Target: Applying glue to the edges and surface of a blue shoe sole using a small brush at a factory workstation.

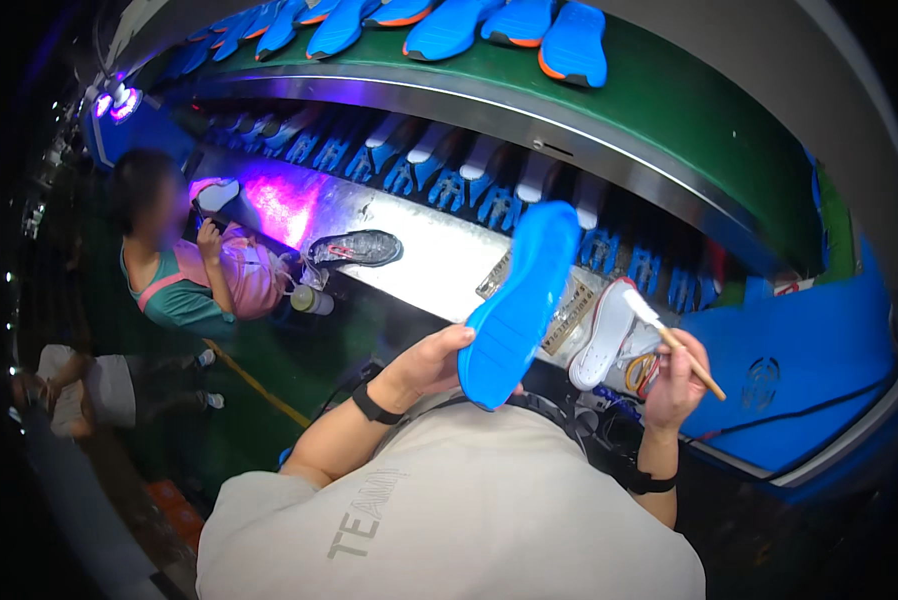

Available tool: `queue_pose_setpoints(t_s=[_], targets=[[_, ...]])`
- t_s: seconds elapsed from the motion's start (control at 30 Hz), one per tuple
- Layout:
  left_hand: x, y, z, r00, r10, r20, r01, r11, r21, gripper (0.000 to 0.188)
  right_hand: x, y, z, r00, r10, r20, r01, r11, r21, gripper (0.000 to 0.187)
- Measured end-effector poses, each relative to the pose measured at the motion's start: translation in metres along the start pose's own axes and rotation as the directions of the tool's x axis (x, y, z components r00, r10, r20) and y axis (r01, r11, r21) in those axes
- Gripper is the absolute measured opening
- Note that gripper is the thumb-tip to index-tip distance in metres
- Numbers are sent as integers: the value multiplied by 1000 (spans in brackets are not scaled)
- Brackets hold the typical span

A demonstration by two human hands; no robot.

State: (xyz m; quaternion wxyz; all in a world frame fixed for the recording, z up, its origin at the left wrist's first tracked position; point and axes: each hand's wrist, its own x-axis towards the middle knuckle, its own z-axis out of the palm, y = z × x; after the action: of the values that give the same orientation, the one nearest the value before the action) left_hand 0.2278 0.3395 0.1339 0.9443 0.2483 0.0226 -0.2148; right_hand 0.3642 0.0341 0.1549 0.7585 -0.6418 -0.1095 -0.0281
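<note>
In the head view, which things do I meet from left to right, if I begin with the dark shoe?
Dark shoe, left hand, blue shoe sole, white shoe, right hand holding a brush.

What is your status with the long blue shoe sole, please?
Left hand holding long blue shoe sole. Right hand holding white brush with wooden handle, apart from sole. White shoe with red edging visible between sole and brush.
</note>
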Motion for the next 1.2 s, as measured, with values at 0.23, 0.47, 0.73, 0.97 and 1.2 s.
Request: queue_pose_setpoints(t_s=[0.23,0.47,0.73,0.97,1.2], targets=[[136,85,67,956,169,241,-264,857,442,67,-31,-10,-61,939,-127,-319,125,992,-27,30],[252,149,106,831,557,-14,-453,690,565,95,-57,-16,-60,938,-117,-326,91,991,-94,31],[275,218,42,671,643,-369,-280,681,677,66,-55,-7,-53,968,-9,-249,-6,998,-58,24],[179,192,56,248,901,354,183,-403,897,19,-1,52,-8,992,122,36,-99,919,-381,18],[44,178,76,-108,908,404,-131,-416,900,37,40,143,38,936,132,326,85,814,-575,15]])
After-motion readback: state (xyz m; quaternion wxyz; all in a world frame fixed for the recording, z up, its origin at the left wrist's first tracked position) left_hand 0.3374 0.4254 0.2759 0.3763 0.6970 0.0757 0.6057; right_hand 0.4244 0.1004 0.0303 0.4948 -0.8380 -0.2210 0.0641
